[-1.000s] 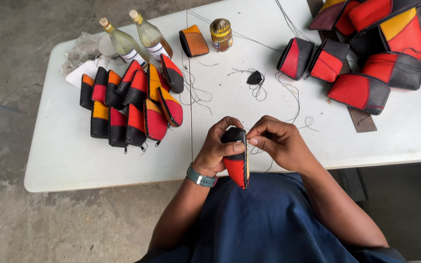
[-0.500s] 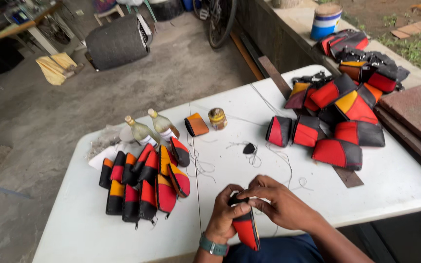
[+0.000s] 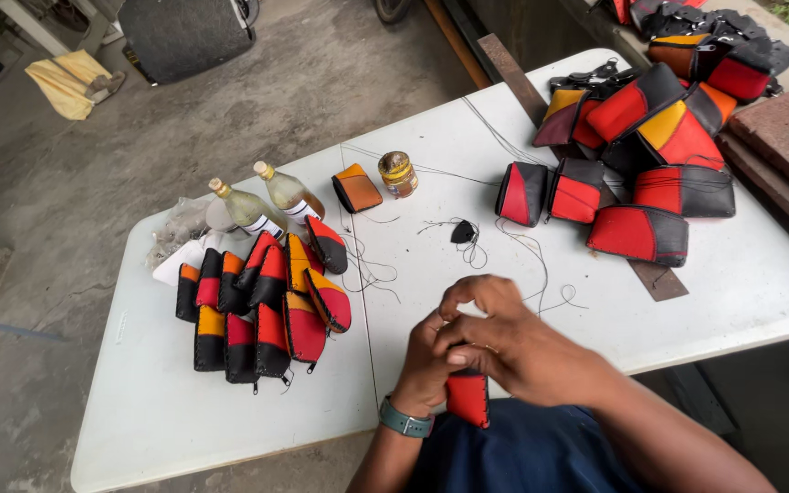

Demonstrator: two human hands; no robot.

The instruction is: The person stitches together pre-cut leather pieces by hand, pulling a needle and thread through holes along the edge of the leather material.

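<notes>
Red leather pouch (image 3: 468, 398) sits pinched upright in my left hand (image 3: 424, 363) at the table edge (image 3: 230, 429), steadied for stitching, while my right hand (image 3: 504, 340) curls closed over its top, thread (image 3: 541, 274) trailing beyond

White folding table (image 3: 184, 411) bears pouches (image 3: 257, 310), bottles (image 3: 267, 205), jar (image 3: 398, 173).

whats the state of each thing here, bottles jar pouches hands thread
left hand: closed around the red pouch
right hand: fingers curled over the pouch top
red pouch: held upright at the table edge
two bottles: lying tilted, capped, part full
small jar: upright, lid on
orange pouch: lying alone beside the jar
left pile of pouches: overlapping, in rows
right pile of pouches: heaped
thread: loose on the white table
</notes>
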